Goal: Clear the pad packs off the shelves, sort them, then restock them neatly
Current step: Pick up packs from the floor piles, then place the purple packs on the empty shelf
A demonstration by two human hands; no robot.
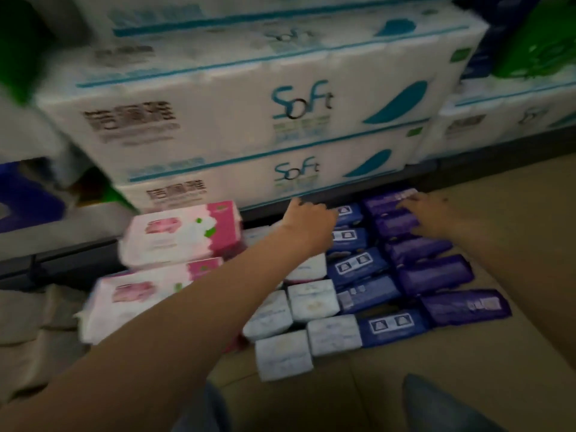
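Three columns of pad packs lie on the floor [467, 363]: white packs [311, 299], blue packs [358, 265] and purple packs [433, 274], running toward twelve o'clock. Left hand [307, 221] reaches over the blue column's far end, its fingers hidden, so I cannot tell its grip. Right hand [427, 213] lies flat, fingers straight, on the farthest purple pack [388, 199].

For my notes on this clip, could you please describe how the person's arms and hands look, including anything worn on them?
Both arms are bare along their whole visible length: no sleeves show. The left hand and right hand wear no gloves. No watch, bracelet or ring is evident, though the picture is blurred, so small items could be missed. No markings stand out.
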